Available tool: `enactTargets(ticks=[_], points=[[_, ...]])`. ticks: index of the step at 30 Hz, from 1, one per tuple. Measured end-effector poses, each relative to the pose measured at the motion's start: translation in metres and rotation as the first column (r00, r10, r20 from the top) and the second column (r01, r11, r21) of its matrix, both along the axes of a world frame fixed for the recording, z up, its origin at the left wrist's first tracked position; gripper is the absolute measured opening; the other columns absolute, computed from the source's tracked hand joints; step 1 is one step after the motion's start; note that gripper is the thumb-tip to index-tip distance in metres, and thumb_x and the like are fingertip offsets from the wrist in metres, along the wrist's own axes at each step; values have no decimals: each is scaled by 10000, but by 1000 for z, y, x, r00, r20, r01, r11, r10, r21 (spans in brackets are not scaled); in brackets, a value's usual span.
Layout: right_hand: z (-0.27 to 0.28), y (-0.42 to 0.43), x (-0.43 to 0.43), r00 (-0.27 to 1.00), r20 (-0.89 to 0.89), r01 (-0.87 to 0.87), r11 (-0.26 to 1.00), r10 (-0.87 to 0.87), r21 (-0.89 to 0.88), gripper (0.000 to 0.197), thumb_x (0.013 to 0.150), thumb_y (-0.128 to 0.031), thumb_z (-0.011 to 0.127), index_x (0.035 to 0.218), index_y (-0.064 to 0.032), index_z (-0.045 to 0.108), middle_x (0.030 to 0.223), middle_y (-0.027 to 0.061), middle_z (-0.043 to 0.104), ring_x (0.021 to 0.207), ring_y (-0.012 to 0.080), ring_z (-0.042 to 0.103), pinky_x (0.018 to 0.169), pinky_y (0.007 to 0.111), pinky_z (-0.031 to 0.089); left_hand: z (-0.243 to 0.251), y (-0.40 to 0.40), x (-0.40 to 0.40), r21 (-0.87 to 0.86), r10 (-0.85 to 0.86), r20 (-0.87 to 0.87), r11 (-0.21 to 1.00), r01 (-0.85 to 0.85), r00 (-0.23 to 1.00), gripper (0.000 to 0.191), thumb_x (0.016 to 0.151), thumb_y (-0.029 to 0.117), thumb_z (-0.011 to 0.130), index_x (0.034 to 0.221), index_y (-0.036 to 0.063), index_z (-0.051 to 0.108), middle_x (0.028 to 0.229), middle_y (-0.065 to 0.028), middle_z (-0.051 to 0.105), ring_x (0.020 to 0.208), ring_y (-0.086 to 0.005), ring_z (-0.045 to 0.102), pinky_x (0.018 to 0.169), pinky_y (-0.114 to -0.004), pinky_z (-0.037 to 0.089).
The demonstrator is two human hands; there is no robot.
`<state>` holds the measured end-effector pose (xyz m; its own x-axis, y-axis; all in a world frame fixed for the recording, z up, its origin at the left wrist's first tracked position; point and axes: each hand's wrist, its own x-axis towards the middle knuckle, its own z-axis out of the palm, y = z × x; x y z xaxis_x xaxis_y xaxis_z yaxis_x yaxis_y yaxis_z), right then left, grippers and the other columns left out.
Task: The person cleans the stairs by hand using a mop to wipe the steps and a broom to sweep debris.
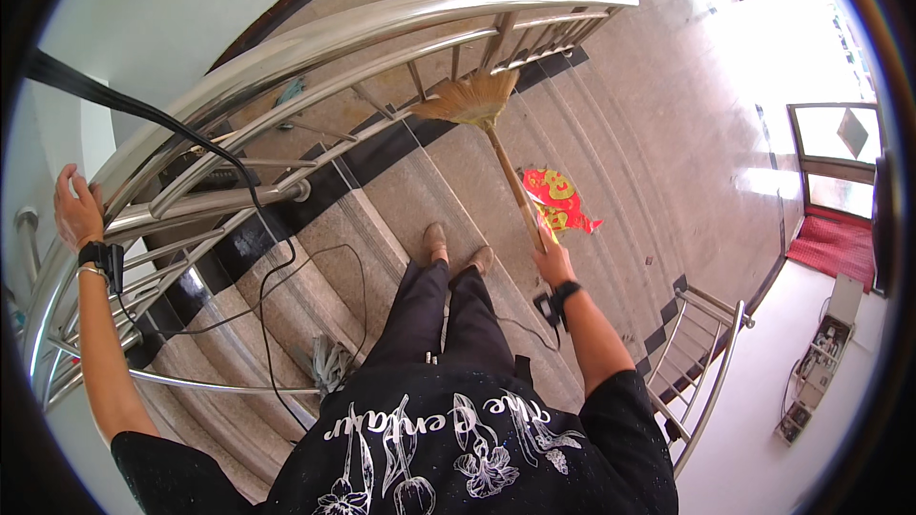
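Observation:
My right hand (554, 265) is closed around the wooden handle of a straw broom (469, 99). Its bristles fan out at the far end, beside the foot of the stair railing. Alongside the handle is a red and gold paper decoration (554, 193), creased and pointed; whether my fingers also pinch it I cannot tell. My left hand (75, 211) lies against the thick stainless-steel handrail (358, 14), its thumb set apart from the fingers; the underside of its grip is hidden. My shoes (458, 247) stand on the stone stairs (336, 229).
A grey mop head (330, 365) with a metal handle lies on the steps to my left. Black cables (261, 293) hang and loop across the stairs. A shorter railing (690, 357) stands at right, near an opened electrical box (816, 365). Bright doors (834, 132) lie beyond the landing.

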<state>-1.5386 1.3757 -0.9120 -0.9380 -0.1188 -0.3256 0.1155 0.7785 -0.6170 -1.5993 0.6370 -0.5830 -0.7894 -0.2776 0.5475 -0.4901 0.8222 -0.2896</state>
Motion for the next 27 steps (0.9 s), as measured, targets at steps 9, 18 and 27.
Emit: enactTargets(ticks=[9,18,27], points=[[19,-10,28,924,323,201,979,-202,39,555,742,-194,589,1253,-101,393,900,260,571,850,392,569,711,417,450,6,9,1,-26,2,-14,1000,-3,1000,270,862,300,426,1066,160,534,1043,-77,578,946,-269,534,808,-363,409],[156,62,190,925,364,98,994,-111,55,469,730,-115,632,1167,-60,469,752,185,589,671,249,617,621,309,468,2,-2,2,15,34,-19,999,-34,999,289,857,325,417,1066,163,532,1049,-61,578,977,-258,523,831,-362,402],[60,-22,73,947,317,-27,994,61,-110,452,761,-170,599,1161,-56,423,842,275,556,833,439,532,673,436,445,1,-6,-1,-1,43,-8,999,-43,999,296,853,341,415,1074,178,525,1070,-43,569,993,-247,517,840,-357,400]])
